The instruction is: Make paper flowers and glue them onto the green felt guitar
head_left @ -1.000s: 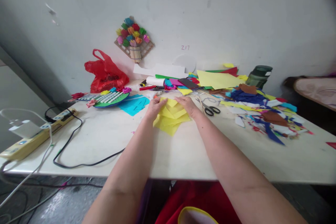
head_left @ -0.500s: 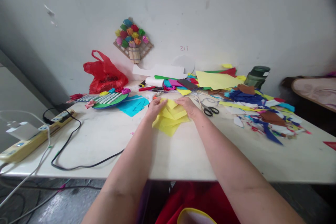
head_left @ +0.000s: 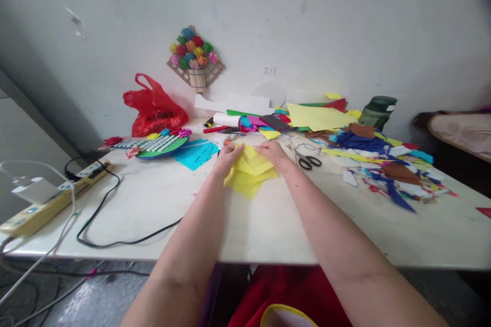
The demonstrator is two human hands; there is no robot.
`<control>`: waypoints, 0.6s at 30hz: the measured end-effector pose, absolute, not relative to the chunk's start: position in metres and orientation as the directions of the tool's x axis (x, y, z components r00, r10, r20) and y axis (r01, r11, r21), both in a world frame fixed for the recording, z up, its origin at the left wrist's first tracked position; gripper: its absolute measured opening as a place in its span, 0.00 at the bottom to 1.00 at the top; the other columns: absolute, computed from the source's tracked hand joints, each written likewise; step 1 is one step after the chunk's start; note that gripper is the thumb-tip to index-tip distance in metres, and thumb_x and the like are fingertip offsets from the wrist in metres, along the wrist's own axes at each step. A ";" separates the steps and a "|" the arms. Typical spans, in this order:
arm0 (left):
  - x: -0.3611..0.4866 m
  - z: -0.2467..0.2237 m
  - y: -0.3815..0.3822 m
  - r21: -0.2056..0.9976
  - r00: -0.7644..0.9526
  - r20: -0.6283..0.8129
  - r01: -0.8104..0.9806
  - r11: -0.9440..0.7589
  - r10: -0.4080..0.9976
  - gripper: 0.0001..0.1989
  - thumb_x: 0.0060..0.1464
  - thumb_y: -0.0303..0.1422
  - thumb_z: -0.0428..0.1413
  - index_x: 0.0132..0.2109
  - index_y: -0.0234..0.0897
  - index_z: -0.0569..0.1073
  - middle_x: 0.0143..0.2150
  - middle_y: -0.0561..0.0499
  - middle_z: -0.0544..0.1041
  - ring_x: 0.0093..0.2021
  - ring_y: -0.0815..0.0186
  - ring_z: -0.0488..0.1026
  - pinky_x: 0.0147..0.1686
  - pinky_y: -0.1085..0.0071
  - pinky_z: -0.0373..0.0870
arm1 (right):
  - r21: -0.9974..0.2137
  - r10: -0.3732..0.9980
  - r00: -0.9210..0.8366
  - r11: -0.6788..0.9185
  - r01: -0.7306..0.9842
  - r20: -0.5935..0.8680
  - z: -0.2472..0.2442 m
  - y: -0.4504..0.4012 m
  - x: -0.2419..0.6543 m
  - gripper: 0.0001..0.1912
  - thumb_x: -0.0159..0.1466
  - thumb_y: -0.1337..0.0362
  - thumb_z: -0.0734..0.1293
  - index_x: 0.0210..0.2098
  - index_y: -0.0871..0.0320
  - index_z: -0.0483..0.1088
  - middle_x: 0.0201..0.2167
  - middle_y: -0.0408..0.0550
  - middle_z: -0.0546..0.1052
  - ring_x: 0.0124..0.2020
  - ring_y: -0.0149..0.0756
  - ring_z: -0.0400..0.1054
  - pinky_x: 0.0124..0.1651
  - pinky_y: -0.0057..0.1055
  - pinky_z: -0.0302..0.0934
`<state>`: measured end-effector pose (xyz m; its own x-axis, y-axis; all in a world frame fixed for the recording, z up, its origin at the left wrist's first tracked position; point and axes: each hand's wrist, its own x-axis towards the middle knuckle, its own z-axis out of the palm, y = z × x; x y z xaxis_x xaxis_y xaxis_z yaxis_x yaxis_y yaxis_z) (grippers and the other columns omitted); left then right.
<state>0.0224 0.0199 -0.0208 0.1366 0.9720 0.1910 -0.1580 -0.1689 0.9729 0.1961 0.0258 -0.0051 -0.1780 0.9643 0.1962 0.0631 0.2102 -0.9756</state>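
Several thin sheets of yellow paper (head_left: 251, 173) overlap on the white table in front of me, their lower corners fanned out unevenly. My left hand (head_left: 229, 159) pinches the upper left edge of the yellow paper between thumb and fingers. At the upper right edge, my right hand (head_left: 275, 156) grips the same paper with its thumb on top. Both hands hide parts of the sheets' sides. Just right of my right hand lies a pair of scissors (head_left: 307, 161) with black handles. A blue paper sheet (head_left: 195, 154) lies to the left of my left hand.
A heap of coloured scraps (head_left: 399, 176) spreads over the right side, near a green bottle (head_left: 378, 112). Behind my hands lie more sheets (head_left: 318, 116) and pens. On the left are a red plastic bag (head_left: 155, 107), a green board with paper flowers (head_left: 163, 145), and a power strip (head_left: 57, 199) with cables.
Almost nothing differs. Both hands keep their hold on the yellow paper, and the whole view has shifted very slightly to the right.
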 end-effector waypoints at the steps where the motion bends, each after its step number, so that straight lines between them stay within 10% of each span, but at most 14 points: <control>1: 0.023 -0.020 0.019 0.974 0.147 0.182 -0.161 -0.159 0.972 0.19 0.43 0.47 0.62 0.30 0.33 0.74 0.24 0.49 0.76 0.25 0.66 0.73 0.26 0.72 0.69 | -0.976 0.966 -0.172 0.207 0.062 0.194 -0.005 0.026 0.196 0.17 0.46 0.52 0.71 0.18 0.59 0.67 0.14 0.42 0.68 0.19 0.32 0.63 0.22 0.29 0.57; 18: 0.023 -0.018 0.015 0.981 0.143 0.161 -0.133 -0.142 0.976 0.17 0.38 0.42 0.65 0.30 0.32 0.73 0.27 0.48 0.77 0.25 0.66 0.73 0.27 0.71 0.70 | -0.926 0.928 -0.250 0.326 0.191 0.275 0.000 0.020 0.190 0.14 0.46 0.54 0.68 0.19 0.60 0.68 0.16 0.39 0.64 0.21 0.28 0.56 0.25 0.26 0.51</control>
